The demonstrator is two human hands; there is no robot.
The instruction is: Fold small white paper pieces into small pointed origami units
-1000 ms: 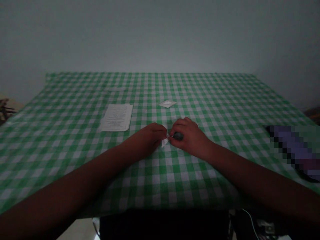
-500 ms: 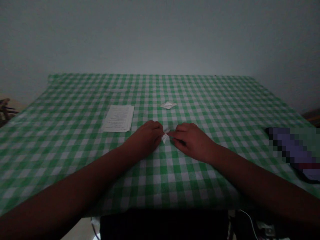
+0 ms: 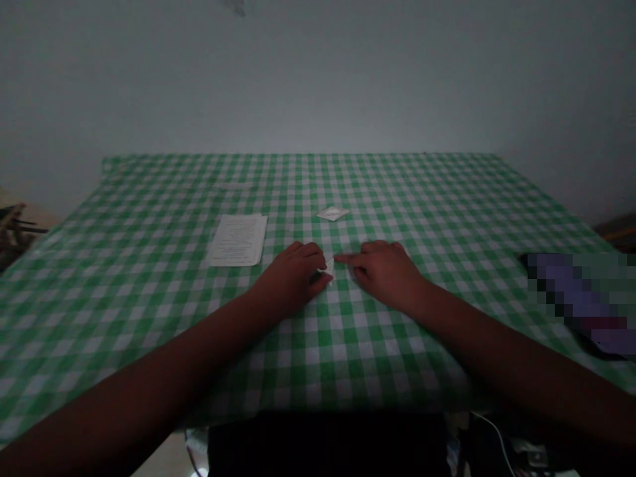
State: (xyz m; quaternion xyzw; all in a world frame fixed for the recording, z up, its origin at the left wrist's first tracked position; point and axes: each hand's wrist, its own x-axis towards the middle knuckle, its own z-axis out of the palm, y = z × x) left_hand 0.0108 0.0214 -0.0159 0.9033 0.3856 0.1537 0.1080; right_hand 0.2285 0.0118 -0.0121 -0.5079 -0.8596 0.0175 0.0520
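Observation:
A small folded white paper point(image 3: 326, 266) sits at the fingertips of my left hand point(image 3: 293, 278), partly covered by them, and it looks held there. My right hand point(image 3: 385, 275) rests on the cloth just to its right, with the index finger stretched towards the paper and nearly touching it. The dark grey object seen earlier at my right fingers does not show; it may lie under that hand, but I cannot tell.
A green-and-white gingham cloth point(image 3: 149, 278) covers the table. Beyond my hands lie a stack of printed sheets point(image 3: 237, 240) and a small white packet point(image 3: 332, 213). A pixelated purple-and-dark object point(image 3: 576, 298) lies at the right. The far edge meets a wall.
The dark object at my right fingers is no longer visible, and the right fingers have opened out into a pointing index. The white paper now sits closer under my left fingertips.

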